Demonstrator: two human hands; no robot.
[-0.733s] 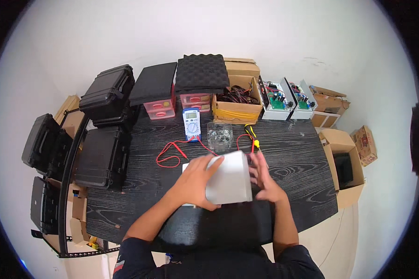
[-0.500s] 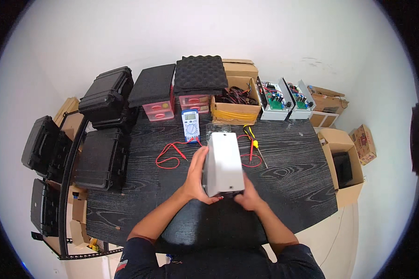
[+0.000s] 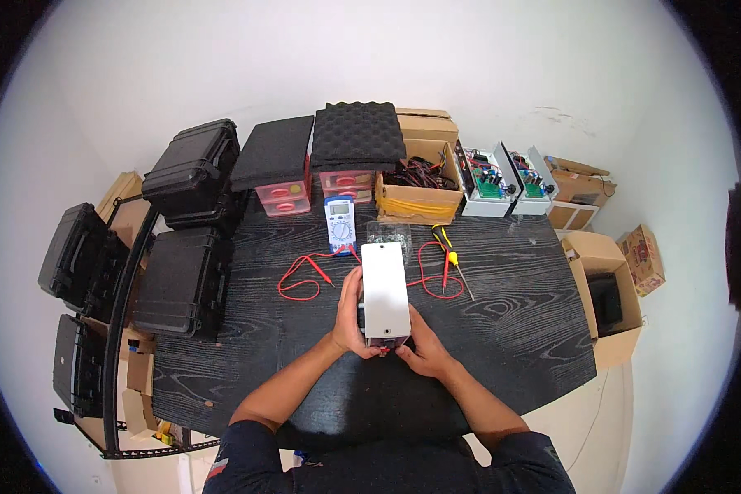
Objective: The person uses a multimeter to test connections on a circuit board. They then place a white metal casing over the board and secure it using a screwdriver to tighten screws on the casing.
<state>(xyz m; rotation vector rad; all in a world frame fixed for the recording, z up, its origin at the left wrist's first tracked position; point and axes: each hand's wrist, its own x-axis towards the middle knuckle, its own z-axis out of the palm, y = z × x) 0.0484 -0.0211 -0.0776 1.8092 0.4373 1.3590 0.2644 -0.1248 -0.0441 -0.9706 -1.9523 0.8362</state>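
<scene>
Between my hands is a white metal box, an electronics enclosure (image 3: 384, 288), with its narrow white face up and a small screw at each end. My left hand (image 3: 351, 317) is closed round its left side, thumb at the near end. My right hand (image 3: 424, 344) grips the right near corner. Just beyond it lie a clear plastic tray (image 3: 393, 236) with small parts and a blue-edged multimeter (image 3: 340, 224). Red test leads (image 3: 309, 262) spread on both sides. A yellow-and-black screwdriver (image 3: 453, 257) lies to the right. The underside of the enclosure is hidden.
Two open white enclosures with green circuit boards (image 3: 491, 188) stand at the back right. Beside them is a cardboard box of cables (image 3: 420, 206). Foam sheets (image 3: 356, 136) top pink drawer units (image 3: 285, 199). Black hard cases (image 3: 179, 284) stack at the left. An open carton (image 3: 609, 342) stands right of the table (image 3: 510, 329).
The enclosure has turned more upright and straight in my hands and shifted slightly left. My right hand has moved a little left with it.
</scene>
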